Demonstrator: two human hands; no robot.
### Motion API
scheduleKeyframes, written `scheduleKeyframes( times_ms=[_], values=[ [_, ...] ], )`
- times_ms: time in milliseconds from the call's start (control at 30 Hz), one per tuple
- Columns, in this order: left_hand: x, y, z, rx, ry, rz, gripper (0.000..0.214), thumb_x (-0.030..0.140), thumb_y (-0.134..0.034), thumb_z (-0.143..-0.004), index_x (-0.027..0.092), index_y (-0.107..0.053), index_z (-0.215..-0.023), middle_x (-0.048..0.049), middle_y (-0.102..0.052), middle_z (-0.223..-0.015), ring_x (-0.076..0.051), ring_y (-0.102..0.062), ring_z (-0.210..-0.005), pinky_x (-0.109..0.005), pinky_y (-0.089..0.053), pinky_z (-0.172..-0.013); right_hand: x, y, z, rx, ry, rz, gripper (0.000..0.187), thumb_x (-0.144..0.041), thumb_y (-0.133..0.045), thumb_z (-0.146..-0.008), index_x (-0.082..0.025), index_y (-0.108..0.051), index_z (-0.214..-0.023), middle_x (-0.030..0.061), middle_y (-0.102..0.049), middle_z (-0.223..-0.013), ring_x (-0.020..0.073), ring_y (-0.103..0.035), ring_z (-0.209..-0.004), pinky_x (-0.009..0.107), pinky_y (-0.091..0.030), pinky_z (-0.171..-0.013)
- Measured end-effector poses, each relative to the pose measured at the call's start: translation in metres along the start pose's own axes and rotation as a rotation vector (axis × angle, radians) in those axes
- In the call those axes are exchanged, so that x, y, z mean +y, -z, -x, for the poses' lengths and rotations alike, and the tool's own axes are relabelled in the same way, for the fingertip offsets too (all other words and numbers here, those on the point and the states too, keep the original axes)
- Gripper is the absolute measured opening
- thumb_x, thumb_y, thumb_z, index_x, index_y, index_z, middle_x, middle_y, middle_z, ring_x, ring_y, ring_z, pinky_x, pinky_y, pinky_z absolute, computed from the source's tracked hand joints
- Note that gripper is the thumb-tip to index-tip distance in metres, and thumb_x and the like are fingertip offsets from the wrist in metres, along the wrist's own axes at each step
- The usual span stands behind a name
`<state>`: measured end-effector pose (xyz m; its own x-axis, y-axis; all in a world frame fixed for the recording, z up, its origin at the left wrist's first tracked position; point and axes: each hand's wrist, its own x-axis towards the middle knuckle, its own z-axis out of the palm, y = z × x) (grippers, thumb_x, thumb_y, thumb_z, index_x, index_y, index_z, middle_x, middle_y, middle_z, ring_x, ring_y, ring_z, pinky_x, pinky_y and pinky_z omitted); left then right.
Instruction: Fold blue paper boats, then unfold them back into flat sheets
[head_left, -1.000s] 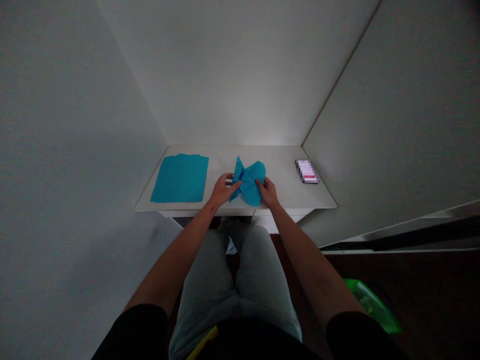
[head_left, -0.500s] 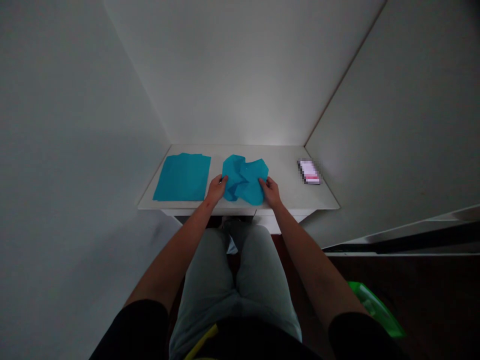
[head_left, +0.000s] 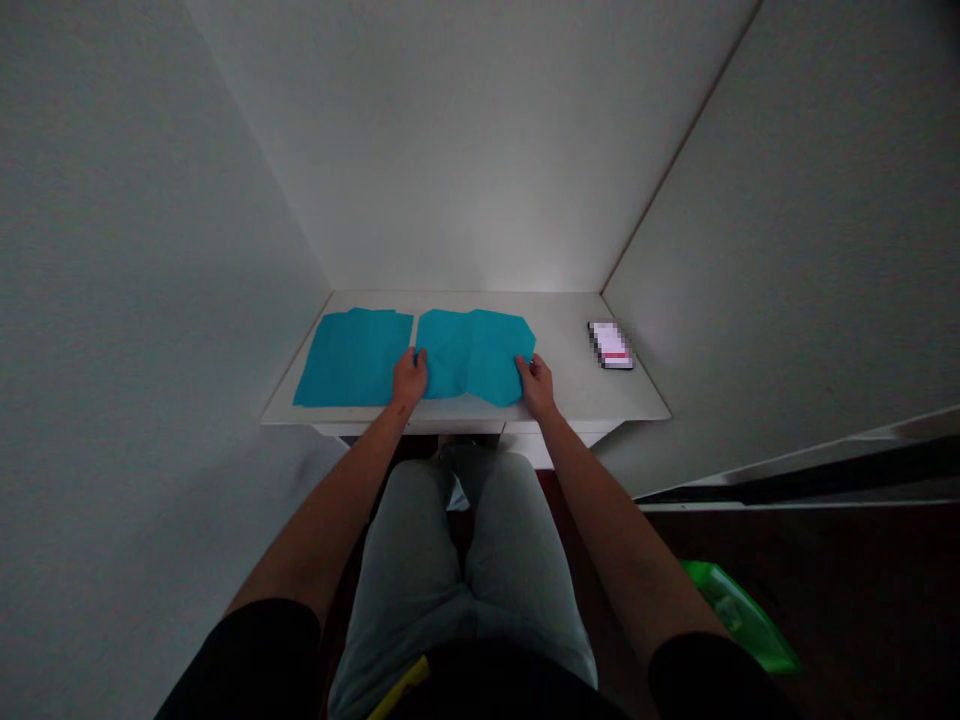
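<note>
Resting the left hand [head_left: 409, 380] on the left edge of a creased turquoise paper sheet [head_left: 472, 350] and the right hand [head_left: 534, 386] on its lower right edge. Hands well apart, both on the sheet; pinch or flat contact not determinable from this view. Sheet position: lying flat at the centre of a white table [head_left: 570, 385], just beside a pile of turquoise paper [head_left: 352, 357] on the left. Toward the right end of the tabletop, well apart from both hands: a pixelated smartphone [head_left: 610, 345]. Below the table edge: knees in grey trousers [head_left: 457, 560]. At lower right: a green plastic object [head_left: 739, 618].
</note>
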<state>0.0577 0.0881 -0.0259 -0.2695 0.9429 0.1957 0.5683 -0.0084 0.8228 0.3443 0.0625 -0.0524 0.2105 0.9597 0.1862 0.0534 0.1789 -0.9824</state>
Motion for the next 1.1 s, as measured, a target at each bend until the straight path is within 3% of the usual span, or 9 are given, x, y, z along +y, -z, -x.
scheduleKeyframes(
  times_ms=[233,333,400,533,633,733,800,967,1100],
  values=[
    [-0.006,0.059,-0.018,-0.098,-0.03,-0.36,0.026,0.038,-0.055,-0.103,0.019,-0.071,-0.109,-0.0159,-0.075,-0.11,-0.034,-0.07,-0.112,-0.046,-0.053,-0.102,-0.001,-0.002,0.002,-0.052,-0.034,-0.023,0.052,-0.073,-0.073,-0.08,-0.025,-0.064,-0.099,0.0026,-0.072,-0.086,0.0223,-0.063,-0.076,0.036,-0.054,-0.07],
    [0.008,0.064,-0.004,0.019,-0.092,-0.494,0.04,0.037,-0.06,-0.1,0.015,-0.066,-0.132,-0.0214,-0.067,-0.134,-0.037,-0.063,-0.127,-0.048,-0.051,-0.107,0.0,-0.003,0.002,-0.034,0.005,0.05,0.048,-0.071,-0.07,-0.083,-0.025,-0.064,-0.098,0.0033,-0.071,-0.089,0.0226,-0.062,-0.08,0.037,-0.054,-0.074],
    [0.022,0.051,0.017,0.057,-0.199,-0.564,0.053,0.04,-0.061,-0.1,0.014,-0.059,-0.146,-0.0234,-0.058,-0.147,-0.039,-0.055,-0.137,-0.051,-0.046,-0.113,0.001,-0.003,0.002,-0.006,0.041,0.096,0.045,-0.066,-0.069,-0.084,-0.025,-0.063,-0.1,0.0035,-0.069,-0.091,0.022,-0.06,-0.081,0.037,-0.053,-0.076],
    [0.044,0.002,0.068,-0.133,-0.295,-0.598,0.059,0.054,-0.05,-0.105,0.021,-0.057,-0.154,-0.0195,-0.056,-0.156,-0.039,-0.05,-0.142,-0.056,-0.04,-0.118,0.003,-0.003,0.003,0.12,0.086,0.151,0.051,-0.056,-0.071,-0.079,-0.025,-0.058,-0.117,0.0052,-0.064,-0.107,0.0208,-0.055,-0.083,0.036,-0.051,-0.078],
    [0.045,-0.028,0.091,-0.267,-0.269,-0.581,0.064,0.057,-0.048,-0.105,0.019,-0.055,-0.157,-0.0215,-0.05,-0.164,-0.042,-0.044,-0.152,-0.061,-0.034,-0.123,0.001,0.0,0.004,0.257,0.111,0.207,0.055,-0.052,-0.064,-0.085,-0.025,-0.053,-0.132,0.0092,-0.059,-0.121,0.0229,-0.056,-0.094,0.037,-0.051,-0.084],
    [0.033,-0.033,0.091,-0.384,-0.427,-0.522,0.063,0.055,-0.051,-0.104,0.022,-0.055,-0.158,-0.0155,-0.045,-0.171,-0.038,-0.035,-0.161,-0.059,-0.024,-0.131,-0.005,0.006,0.009,0.297,0.148,0.362,0.05,-0.048,-0.05,-0.095,-0.023,-0.056,-0.138,0.0132,-0.059,-0.128,0.0271,-0.058,-0.106,0.042,-0.051,-0.093],
    [0.023,-0.027,0.084,-0.454,-0.525,-0.478,0.058,0.054,-0.054,-0.103,0.025,-0.059,-0.153,-0.011,-0.049,-0.17,-0.034,-0.036,-0.162,-0.056,-0.022,-0.134,-0.013,0.01,0.015,0.186,0.202,0.571,0.045,-0.044,-0.046,-0.1,-0.024,-0.063,-0.136,0.0143,-0.064,-0.132,0.0307,-0.058,-0.116,0.049,-0.047,-0.103],
    [0.009,-0.01,0.064,-0.589,-0.62,-0.473,0.06,0.059,-0.059,-0.101,0.027,-0.06,-0.152,-0.0086,-0.05,-0.169,-0.032,-0.035,-0.163,-0.055,-0.019,-0.135,-0.023,0.017,0.043,-0.4,0.405,1.073,0.048,-0.046,-0.045,-0.108,-0.031,-0.065,-0.149,0.008,-0.062,-0.159,0.0363,-0.043,-0.154,0.058,-0.033,-0.121],
    [0.005,-0.003,0.057,-0.592,-0.691,-0.496,0.065,0.061,-0.06,-0.101,0.027,-0.058,-0.156,-0.0119,-0.042,-0.173,-0.033,-0.029,-0.165,-0.054,-0.02,-0.135,-0.023,0.029,0.061,-0.526,0.406,1.155,0.059,-0.053,-0.037,-0.112,-0.028,-0.05,-0.163,0.0084,-0.045,-0.172,0.0327,-0.042,-0.157,0.056,-0.032,-0.125]
  ],
)
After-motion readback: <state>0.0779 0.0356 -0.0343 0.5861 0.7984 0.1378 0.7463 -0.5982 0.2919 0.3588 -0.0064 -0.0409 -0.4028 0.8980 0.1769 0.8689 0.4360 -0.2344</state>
